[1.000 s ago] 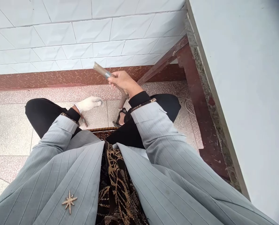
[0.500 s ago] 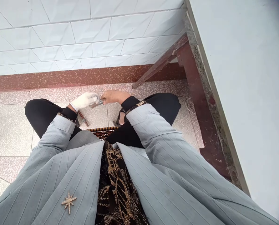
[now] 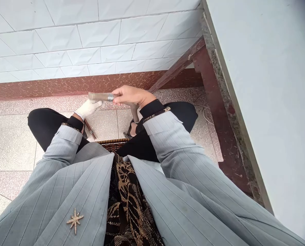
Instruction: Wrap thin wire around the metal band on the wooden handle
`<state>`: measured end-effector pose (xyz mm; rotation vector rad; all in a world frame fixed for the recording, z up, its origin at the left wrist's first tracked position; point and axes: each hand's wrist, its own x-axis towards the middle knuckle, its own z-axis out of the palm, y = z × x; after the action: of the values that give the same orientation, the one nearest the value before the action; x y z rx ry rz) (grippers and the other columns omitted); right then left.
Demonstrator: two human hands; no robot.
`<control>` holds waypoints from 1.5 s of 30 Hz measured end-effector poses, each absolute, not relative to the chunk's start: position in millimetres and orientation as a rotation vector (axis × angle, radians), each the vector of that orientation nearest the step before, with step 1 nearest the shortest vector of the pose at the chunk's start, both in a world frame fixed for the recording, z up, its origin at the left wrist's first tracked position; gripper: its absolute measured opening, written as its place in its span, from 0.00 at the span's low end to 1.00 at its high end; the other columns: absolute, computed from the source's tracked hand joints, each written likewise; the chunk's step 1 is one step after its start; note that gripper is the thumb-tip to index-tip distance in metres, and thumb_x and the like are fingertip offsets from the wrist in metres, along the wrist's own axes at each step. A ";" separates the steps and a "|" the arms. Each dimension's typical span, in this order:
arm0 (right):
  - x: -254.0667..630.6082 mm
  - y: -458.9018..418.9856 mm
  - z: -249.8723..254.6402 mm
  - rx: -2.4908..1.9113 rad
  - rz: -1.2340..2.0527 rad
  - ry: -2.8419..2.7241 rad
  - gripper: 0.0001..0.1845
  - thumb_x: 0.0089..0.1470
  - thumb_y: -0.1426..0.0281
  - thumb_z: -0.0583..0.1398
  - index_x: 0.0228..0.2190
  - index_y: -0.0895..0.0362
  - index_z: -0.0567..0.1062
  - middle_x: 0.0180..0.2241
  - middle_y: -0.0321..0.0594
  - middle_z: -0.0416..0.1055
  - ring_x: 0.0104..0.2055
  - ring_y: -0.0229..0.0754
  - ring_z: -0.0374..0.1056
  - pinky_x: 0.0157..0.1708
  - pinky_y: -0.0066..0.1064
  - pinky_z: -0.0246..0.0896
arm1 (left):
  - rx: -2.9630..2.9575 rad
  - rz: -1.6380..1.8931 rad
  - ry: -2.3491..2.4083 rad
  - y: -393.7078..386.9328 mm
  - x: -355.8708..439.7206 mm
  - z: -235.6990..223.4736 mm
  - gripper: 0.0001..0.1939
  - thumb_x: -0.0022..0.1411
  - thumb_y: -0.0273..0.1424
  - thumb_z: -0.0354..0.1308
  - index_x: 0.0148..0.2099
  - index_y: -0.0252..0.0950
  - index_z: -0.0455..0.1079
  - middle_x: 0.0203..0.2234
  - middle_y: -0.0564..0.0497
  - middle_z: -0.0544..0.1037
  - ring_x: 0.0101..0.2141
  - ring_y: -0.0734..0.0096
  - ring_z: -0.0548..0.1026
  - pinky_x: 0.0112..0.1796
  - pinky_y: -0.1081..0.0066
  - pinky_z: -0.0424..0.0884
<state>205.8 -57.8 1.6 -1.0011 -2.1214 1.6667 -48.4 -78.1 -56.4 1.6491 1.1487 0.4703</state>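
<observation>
A brown-grey stick-like piece (image 3: 97, 97) with silver wire (image 3: 110, 97) wound round one end lies nearly level in the air, slightly blurred. My bare right hand (image 3: 128, 94) is closed on it at the wire-wound end. Just under its far left part is my left hand (image 3: 87, 108) in a white glove, fingers drawn together toward the right; what they hold, if anything, is too small to tell. On the floor below my left wrist lies a reddish-brown stick (image 3: 90, 129), partly hidden by my sleeve.
Between my knees shows the rim of a dark woven basket (image 3: 114, 140). A dark red wooden stand (image 3: 211, 89) with a slanting brace carries a pale top (image 3: 275, 85) on my right. A white tiled wall (image 3: 98, 36) rises ahead. A thin cable (image 3: 206, 116) lies by the stand.
The wire-wound piece has risen and turned from slanting to nearly level. My right hand has moved up and to the right; my left hand has shifted slightly left.
</observation>
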 end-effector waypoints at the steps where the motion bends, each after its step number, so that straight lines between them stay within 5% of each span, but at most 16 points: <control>1: 207.7 -56.9 3.5 -1.050 1.627 -1.974 0.06 0.58 0.69 0.66 0.35 0.60 0.77 0.28 0.36 0.74 0.29 0.34 0.66 0.32 0.27 0.63 | 1.634 0.454 1.113 -79.9 -47.1 -56.8 0.12 0.69 0.37 0.52 0.39 0.34 0.70 0.19 0.58 0.61 0.18 0.80 0.56 0.23 0.75 0.52; 9: 203.9 -44.4 -8.8 -1.352 1.472 -1.396 0.13 0.64 0.64 0.63 0.30 0.57 0.70 0.26 0.37 0.71 0.26 0.34 0.65 0.29 0.26 0.65 | 1.693 0.284 0.869 -94.5 -34.1 -48.8 0.14 0.69 0.37 0.51 0.37 0.33 0.71 0.21 0.56 0.62 0.21 0.79 0.59 0.24 0.75 0.54; 13: 197.0 -42.7 -21.7 -1.683 1.194 -1.705 0.07 0.64 0.68 0.60 0.37 0.60 0.75 0.33 0.44 0.74 0.32 0.39 0.68 0.34 0.30 0.64 | 1.765 0.249 0.839 -94.1 -34.4 -48.6 0.15 0.69 0.39 0.51 0.38 0.33 0.71 0.22 0.55 0.64 0.22 0.78 0.60 0.26 0.75 0.56; 19: 186.9 -51.6 -29.9 -1.817 0.810 -2.537 0.13 0.63 0.69 0.59 0.44 0.63 0.80 0.44 0.53 0.77 0.43 0.47 0.71 0.39 0.33 0.60 | 1.907 0.276 0.917 -92.5 -40.7 -39.4 0.14 0.67 0.38 0.51 0.37 0.34 0.72 0.26 0.54 0.70 0.26 0.76 0.64 0.31 0.73 0.61; 24: 181.2 -62.7 -27.9 -1.492 1.132 -2.918 0.08 0.60 0.71 0.60 0.37 0.59 0.81 0.33 0.44 0.78 0.36 0.42 0.71 0.34 0.31 0.57 | 2.029 0.280 1.074 -89.0 -46.3 -27.0 0.13 0.65 0.33 0.48 0.37 0.33 0.72 0.28 0.53 0.72 0.29 0.74 0.67 0.36 0.71 0.63; 28: 181.1 -64.4 -27.4 -1.217 1.762 -2.745 0.07 0.58 0.70 0.63 0.37 0.58 0.81 0.26 0.37 0.75 0.30 0.37 0.70 0.35 0.28 0.60 | 2.053 0.334 1.178 -83.6 -51.8 -25.2 0.14 0.65 0.35 0.49 0.38 0.33 0.72 0.30 0.52 0.73 0.32 0.72 0.68 0.39 0.70 0.65; 32: 187.0 -61.3 -21.2 -0.894 2.019 -2.517 0.13 0.54 0.63 0.67 0.38 0.59 0.81 0.26 0.35 0.75 0.30 0.37 0.69 0.36 0.29 0.62 | 1.995 0.408 1.216 -79.2 -56.4 -31.0 0.13 0.66 0.35 0.49 0.37 0.33 0.71 0.26 0.54 0.69 0.29 0.73 0.65 0.35 0.71 0.63; 38: 202.8 -60.6 3.0 -0.925 1.808 -2.287 0.11 0.58 0.62 0.65 0.35 0.58 0.79 0.27 0.35 0.74 0.29 0.35 0.67 0.35 0.28 0.62 | 1.791 0.458 1.177 -77.9 -54.1 -48.9 0.10 0.65 0.36 0.55 0.36 0.33 0.69 0.24 0.54 0.68 0.25 0.76 0.63 0.29 0.73 0.60; 45: 200.6 -53.5 -7.1 -1.408 1.425 -1.806 0.11 0.65 0.63 0.60 0.34 0.58 0.74 0.30 0.41 0.74 0.31 0.38 0.68 0.33 0.29 0.65 | 1.848 0.246 0.959 -93.4 -32.9 -52.0 0.16 0.67 0.39 0.50 0.36 0.33 0.71 0.22 0.55 0.65 0.24 0.77 0.61 0.28 0.74 0.59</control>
<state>200.6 -53.5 -7.1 -1.4083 -1.8064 1.4249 -32.9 -93.4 -52.0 1.8483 0.9592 0.2456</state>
